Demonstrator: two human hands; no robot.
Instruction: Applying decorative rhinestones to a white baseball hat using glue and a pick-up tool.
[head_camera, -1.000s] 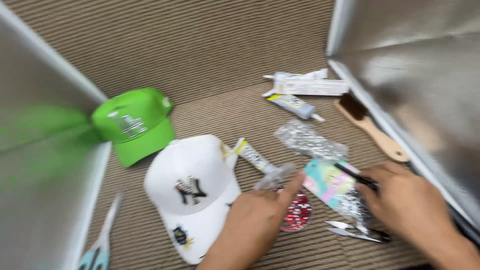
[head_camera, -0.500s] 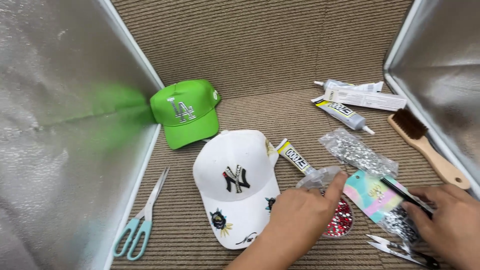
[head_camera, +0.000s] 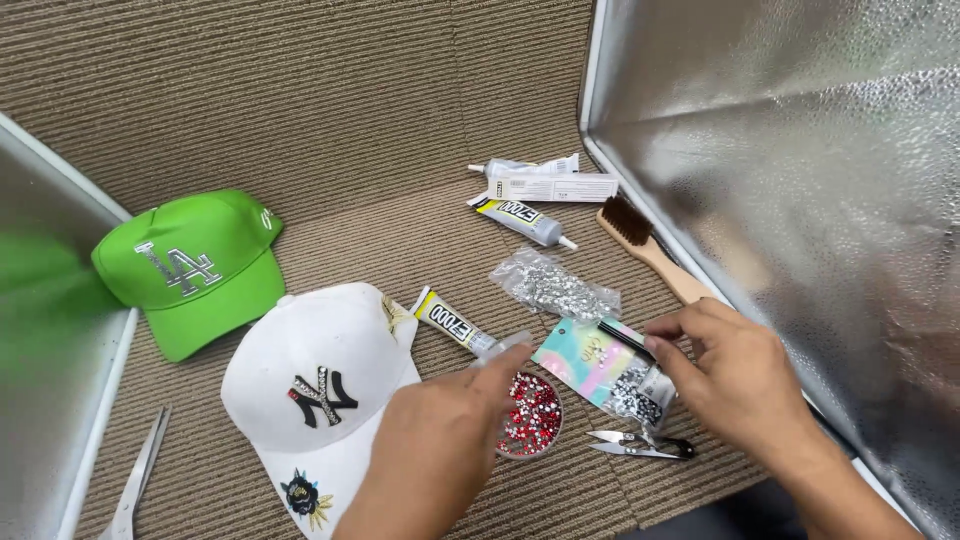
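Note:
My left hand (head_camera: 440, 450) reaches in from below, its fingers together over the left rim of a small round dish of red rhinestones (head_camera: 535, 412). The fingertips lie by the clear tip of a glue tube (head_camera: 450, 322); whether they grip anything is hidden. My right hand (head_camera: 735, 385) pinches a thin black stick (head_camera: 625, 335) over a pastel iridescent packet (head_camera: 583, 355) and a small bag of silver stones (head_camera: 635, 398). A white cap (head_camera: 310, 375) with a stone-set emblem lies left of my left hand.
A green cap (head_camera: 190, 265) lies at the left and scissors (head_camera: 140, 475) at the lower left. Small snips (head_camera: 640, 445) lie under my right hand, and a bag of clear stones (head_camera: 555, 285) behind the packet. Two glue tubes and a box (head_camera: 545, 187) lie at the back beside a wooden brush (head_camera: 650, 250). Foil-lined panels (head_camera: 800, 200) stand on both sides.
The view has swung, so the caps sit further left. My right hand has shifted up over the packet with the black stick. My left hand stays at the dish.

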